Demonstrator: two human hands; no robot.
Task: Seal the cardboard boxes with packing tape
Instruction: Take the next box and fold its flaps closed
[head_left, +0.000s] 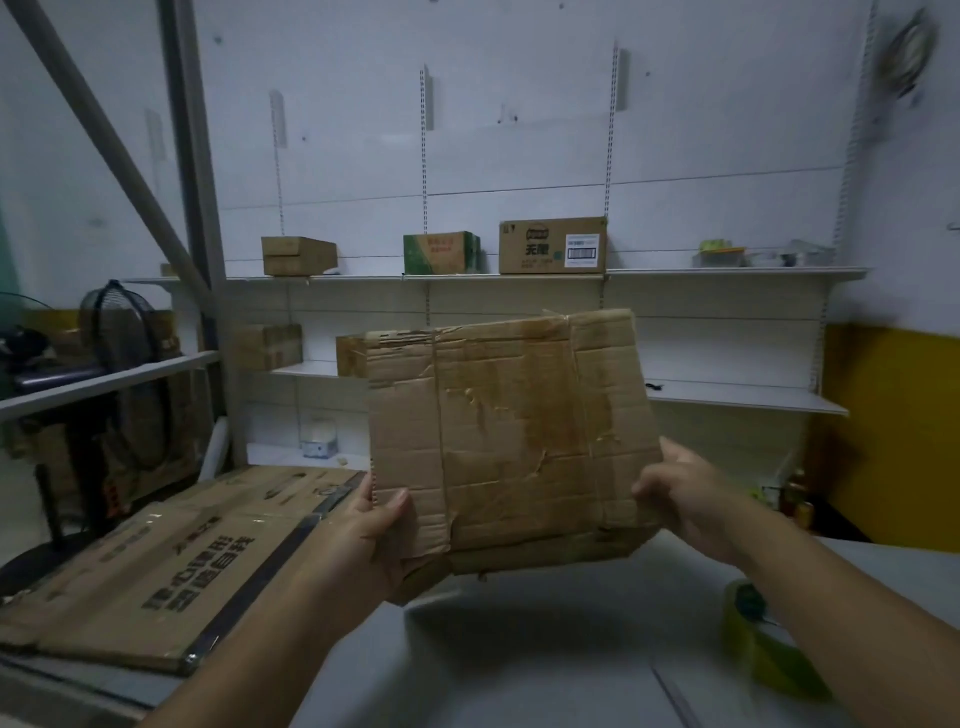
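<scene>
Your left hand (376, 525) and right hand (685, 496) pinch the flattened cardboard box (511, 441) by its lower corners above the counter (545, 660). It's light, probably floppy; grip near creases.

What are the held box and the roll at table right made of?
The held box: corrugated cardboard, matte brown, creased, torn edges, glossy patches of old tape. The roll: probably clear plastic packing tape, yellowish-green sheen; blurred, so uncertain.

Storeroom backdrop
A black fan (124, 343) stands left of white wall shelves (727, 273); blurred clutter (727, 250), perhaps containers, sits top right.
</scene>
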